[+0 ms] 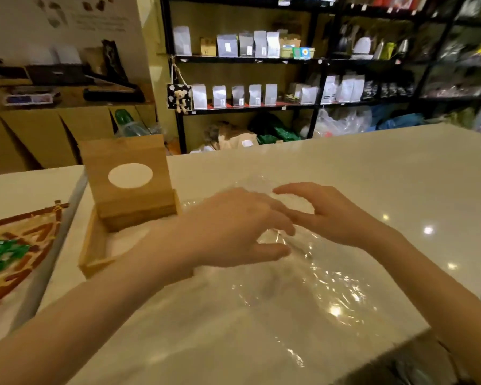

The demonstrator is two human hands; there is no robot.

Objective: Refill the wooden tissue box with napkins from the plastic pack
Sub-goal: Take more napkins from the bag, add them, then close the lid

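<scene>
Near the counter's [345, 168] front edge, both hands, left [233, 232] and right [328, 215], hover in a wide, empty grip over the plastic pack [303, 287], whose slippery film could slide or tear unevenly beside the opened wooden tissue box [128, 184].

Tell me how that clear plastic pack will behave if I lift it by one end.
The plastic pack looks thin and crinkled, so it will probably sag and fold rather than stay flat. Its glossy film may slip against fingers. It seems light, so it could slide on the shiny white counter.
</scene>
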